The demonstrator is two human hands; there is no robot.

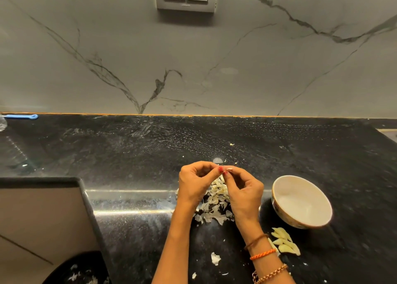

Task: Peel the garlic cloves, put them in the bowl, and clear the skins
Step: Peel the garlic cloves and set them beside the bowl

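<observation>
My left hand (pixel 196 184) and my right hand (pixel 243 190) meet fingertip to fingertip above the black counter, pinching a small garlic clove (pixel 229 169) between them; most of the clove is hidden by the fingers. A heap of pale garlic skins (pixel 216 206) lies on the counter right under both hands. Several peeled cloves (pixel 284 242) lie in a cluster by my right wrist. The white bowl (pixel 301 201) stands to the right of my hands, tilted toward me, with nothing visible inside.
Loose skin scraps (pixel 215 258) lie near the counter's front between my forearms. A dark bin (pixel 75 273) with skins in it shows at the lower left below the counter edge. A blue-handled tool (pixel 21 116) lies at the back left against the marble wall.
</observation>
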